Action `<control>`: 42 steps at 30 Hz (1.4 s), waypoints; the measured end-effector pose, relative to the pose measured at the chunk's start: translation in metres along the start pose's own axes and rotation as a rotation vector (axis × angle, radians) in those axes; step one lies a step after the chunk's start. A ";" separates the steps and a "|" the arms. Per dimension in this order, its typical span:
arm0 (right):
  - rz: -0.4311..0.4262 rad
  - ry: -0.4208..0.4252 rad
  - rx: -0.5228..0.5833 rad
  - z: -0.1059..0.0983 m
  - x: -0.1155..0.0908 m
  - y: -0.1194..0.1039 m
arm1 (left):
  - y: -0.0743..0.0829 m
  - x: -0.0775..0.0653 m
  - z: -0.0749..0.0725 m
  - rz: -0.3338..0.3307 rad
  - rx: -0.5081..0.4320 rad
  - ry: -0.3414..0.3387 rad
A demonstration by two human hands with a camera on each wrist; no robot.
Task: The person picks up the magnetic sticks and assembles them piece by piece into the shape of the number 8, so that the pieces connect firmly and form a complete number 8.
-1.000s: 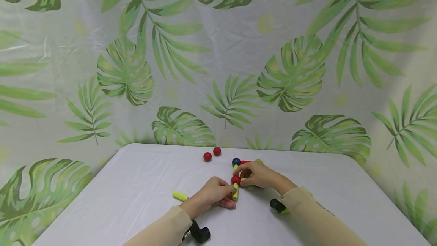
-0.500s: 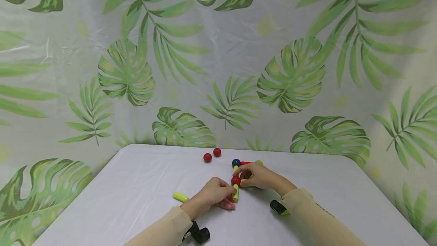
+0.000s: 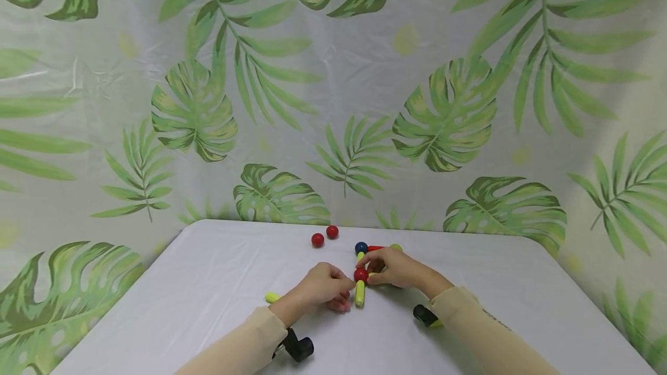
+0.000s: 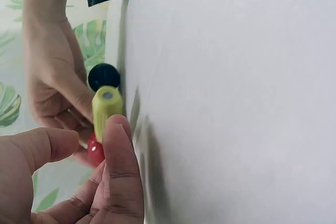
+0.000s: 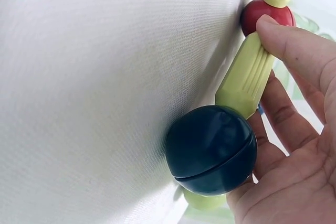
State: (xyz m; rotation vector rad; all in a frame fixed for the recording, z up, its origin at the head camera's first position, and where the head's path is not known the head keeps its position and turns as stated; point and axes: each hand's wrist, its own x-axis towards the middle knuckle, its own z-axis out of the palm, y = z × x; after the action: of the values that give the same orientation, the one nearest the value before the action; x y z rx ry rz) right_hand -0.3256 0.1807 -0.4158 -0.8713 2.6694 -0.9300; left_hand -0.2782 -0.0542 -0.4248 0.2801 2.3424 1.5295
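Observation:
A ball-and-rod toy structure lies on the table. Its red ball [image 3: 361, 275] joins yellow-green rods, one of which [image 3: 360, 294] points toward me with a grey dot in its end. My right hand [image 3: 393, 268] grips the structure at the red ball, thumb laid where ball and rod meet. In the right wrist view, that rod [image 5: 245, 80] runs to a dark blue ball [image 5: 211, 149] beside the palm. My left hand [image 3: 318, 286] is just left of the near rod, thumb and index finger apart. In the left wrist view, its index fingertip overlaps the rod [image 4: 107, 108].
Two red balls [image 3: 318, 240] sit farther back on the white table [image 3: 234, 271]. Another blue ball [image 3: 361, 247] and a red rod [image 3: 375, 247] are at the structure's far end. A loose yellow-green rod [image 3: 271, 297] lies partly behind my left forearm.
My left hand has let go of the near rod and shifted slightly left, its fingers spreading. The right hand keeps its grip in the same place.

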 end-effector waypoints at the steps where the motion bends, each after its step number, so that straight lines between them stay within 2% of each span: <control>1: 0.000 0.000 0.002 0.000 0.000 0.000 | 0.002 0.000 -0.002 0.009 0.022 0.012; 11: 0.026 0.001 0.009 0.000 0.000 -0.002 | 0.017 0.008 -0.034 0.101 0.199 0.147; 16: 0.016 -0.003 0.015 0.000 -0.001 -0.002 | 0.022 0.020 -0.054 0.177 0.355 0.256; 20: 0.016 -0.003 0.013 0.000 -0.001 -0.002 | 0.025 0.031 -0.068 0.204 0.449 0.341; 23: 0.020 -0.002 0.013 0.000 -0.002 -0.002 | 0.024 0.040 -0.075 0.181 0.490 0.374; 30: 0.029 -0.001 0.006 0.000 -0.002 -0.003 | 0.018 0.060 -0.082 0.066 0.601 0.411; 34: 0.033 -0.003 0.003 0.000 -0.002 -0.003 | 0.015 0.067 -0.083 0.029 0.588 0.409; 42: 0.027 -0.006 0.026 -0.001 -0.002 -0.002 | 0.013 0.077 -0.080 0.007 0.562 0.389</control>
State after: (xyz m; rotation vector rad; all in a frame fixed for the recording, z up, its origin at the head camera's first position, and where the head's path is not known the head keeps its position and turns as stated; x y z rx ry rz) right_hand -0.3226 0.1808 -0.4138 -0.8299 2.6514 -0.9523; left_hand -0.3797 -0.0914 -0.3960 0.1233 3.0555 0.9561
